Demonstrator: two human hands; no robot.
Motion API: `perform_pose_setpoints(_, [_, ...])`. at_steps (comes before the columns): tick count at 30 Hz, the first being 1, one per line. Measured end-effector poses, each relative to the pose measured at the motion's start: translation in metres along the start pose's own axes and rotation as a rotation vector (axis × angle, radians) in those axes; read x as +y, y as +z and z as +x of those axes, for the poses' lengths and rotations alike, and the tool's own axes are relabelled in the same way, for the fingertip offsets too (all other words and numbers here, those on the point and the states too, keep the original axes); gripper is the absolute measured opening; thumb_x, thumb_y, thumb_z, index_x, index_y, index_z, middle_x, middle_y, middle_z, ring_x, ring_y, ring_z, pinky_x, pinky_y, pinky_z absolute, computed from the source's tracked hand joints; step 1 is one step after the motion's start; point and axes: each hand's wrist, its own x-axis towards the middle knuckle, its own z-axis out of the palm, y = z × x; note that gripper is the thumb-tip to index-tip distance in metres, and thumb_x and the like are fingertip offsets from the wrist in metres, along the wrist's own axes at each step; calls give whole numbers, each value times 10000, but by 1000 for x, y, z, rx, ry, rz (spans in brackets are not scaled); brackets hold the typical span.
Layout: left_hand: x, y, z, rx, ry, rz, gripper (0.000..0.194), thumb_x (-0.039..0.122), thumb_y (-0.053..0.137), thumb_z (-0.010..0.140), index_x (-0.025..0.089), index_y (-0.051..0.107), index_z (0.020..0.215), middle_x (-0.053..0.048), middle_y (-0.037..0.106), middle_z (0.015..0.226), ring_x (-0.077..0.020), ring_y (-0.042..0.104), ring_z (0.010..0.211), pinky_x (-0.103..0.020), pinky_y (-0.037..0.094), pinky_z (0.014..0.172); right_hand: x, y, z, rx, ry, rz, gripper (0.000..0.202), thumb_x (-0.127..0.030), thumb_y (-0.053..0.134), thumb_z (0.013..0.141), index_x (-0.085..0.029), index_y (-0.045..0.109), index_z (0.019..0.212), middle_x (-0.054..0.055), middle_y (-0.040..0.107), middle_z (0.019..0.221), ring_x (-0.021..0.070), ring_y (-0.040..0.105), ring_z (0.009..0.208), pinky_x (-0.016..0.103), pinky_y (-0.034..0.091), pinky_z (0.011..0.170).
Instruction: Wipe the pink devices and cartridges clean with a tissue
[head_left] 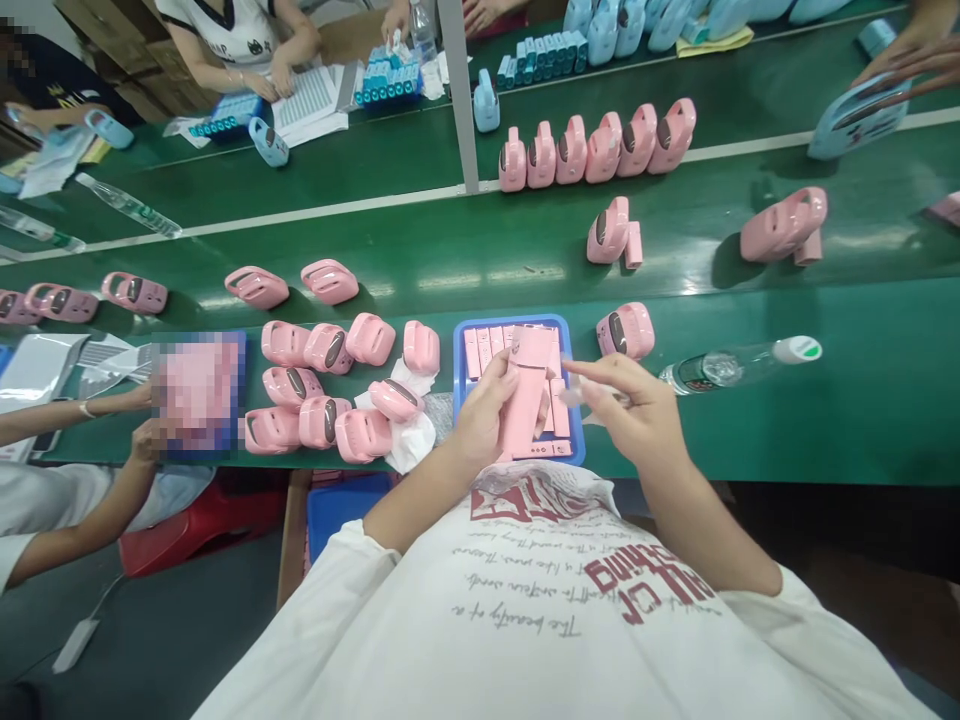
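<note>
My left hand (486, 405) is wrapped round a long pink piece (525, 395), held upright over the blue tray (576, 430). Inside the tray lie several small pink parts (559, 405). To the right of the held piece is my right hand (634, 405), its index finger stretched toward it and its thumb near a small whitish, see-through thing, too blurred to name. A pink rounded device (626, 330) stands just behind my right hand.
Several pink devices (364, 435) and white crumpled wrap (412, 440) sit left of the tray. A plastic bottle (720, 370) lies at the right. More pink devices (570, 150) line the belt behind. Other people work at the left and across.
</note>
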Motion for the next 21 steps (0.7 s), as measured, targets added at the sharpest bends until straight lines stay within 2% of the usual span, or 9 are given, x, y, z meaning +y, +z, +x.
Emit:
perform_pose_setpoints(4, [-9, -2, 0, 53, 48, 63, 457, 499, 595, 800, 226, 473, 1146, -10, 609, 850, -109, 559, 631, -220, 429, 532, -17, 16, 0, -4, 102, 131, 213, -397, 706, 746, -220, 738, 861, -16, 602, 637, 115, 551, 588, 253, 456, 566])
perform_pose_setpoints(7, [-17, -4, 1, 100, 128, 138, 535, 517, 605, 800, 275, 431, 1244, -28, 604, 1041, -148, 599, 832, -247, 475, 669, -18, 31, 0, 64, 163, 222, 207, -398, 676, 773, -199, 695, 722, -17, 609, 614, 111, 538, 543, 248, 436, 525])
perform_pose_setpoints(9, [-21, -4, 3, 143, 191, 186, 589, 533, 620, 787, 296, 401, 1279, -33, 581, 1117, -159, 589, 907, -250, 479, 713, -18, 40, -2, 143, 140, 226, 245, -377, 646, 802, -195, 639, 639, -25, 580, 566, 107, 518, 519, 250, 429, 528])
perform_pose_setpoints(11, [-21, -4, 6, 163, 217, 188, 602, 536, 637, 773, 292, 403, 1271, -35, 577, 1113, -147, 584, 890, -239, 475, 702, -18, 45, -4, 201, 85, 190, 264, -351, 623, 823, -197, 602, 609, -29, 563, 545, 105, 510, 519, 254, 432, 557])
perform_pose_setpoints(14, [-16, -3, 8, 118, 167, 109, 607, 549, 681, 722, 257, 443, 1199, -7, 597, 893, -109, 560, 681, -222, 446, 578, -11, 42, -5, 212, 39, 128, 275, -382, 588, 843, -201, 604, 638, -18, 581, 570, 110, 511, 530, 257, 428, 562])
perform_pose_setpoints(16, [-11, -4, 9, 89, 117, 63, 572, 531, 721, 682, 232, 482, 1108, 23, 558, 740, -91, 506, 571, -212, 404, 500, 4, 31, -6, 146, 61, 55, 345, -453, 548, 851, -198, 597, 625, -1, 594, 583, 120, 525, 542, 259, 425, 555])
perform_pose_setpoints(18, [-7, -7, 9, 86, 99, 21, 489, 492, 739, 676, 208, 519, 1007, 26, 541, 699, -90, 504, 575, -207, 397, 492, 29, 13, -8, -27, 158, -77, 419, -528, 513, 839, -196, 593, 596, 14, 592, 561, 133, 532, 528, 264, 417, 531])
perform_pose_setpoints(20, [-4, -12, 9, 90, 109, -18, 405, 476, 723, 706, 183, 553, 928, 3, 571, 737, -98, 542, 637, -213, 429, 539, 62, -7, -12, -244, 338, -260, 418, -587, 567, 764, -200, 626, 620, 16, 576, 516, 147, 510, 470, 269, 388, 467])
perform_pose_setpoints(21, [-3, -14, 8, 87, 111, -34, 380, 477, 706, 726, 174, 569, 909, -11, 591, 767, -105, 562, 668, -220, 446, 569, 78, -16, -14, -271, 426, -361, 383, -582, 667, 662, -200, 652, 667, 23, 595, 535, 161, 516, 469, 273, 385, 447])
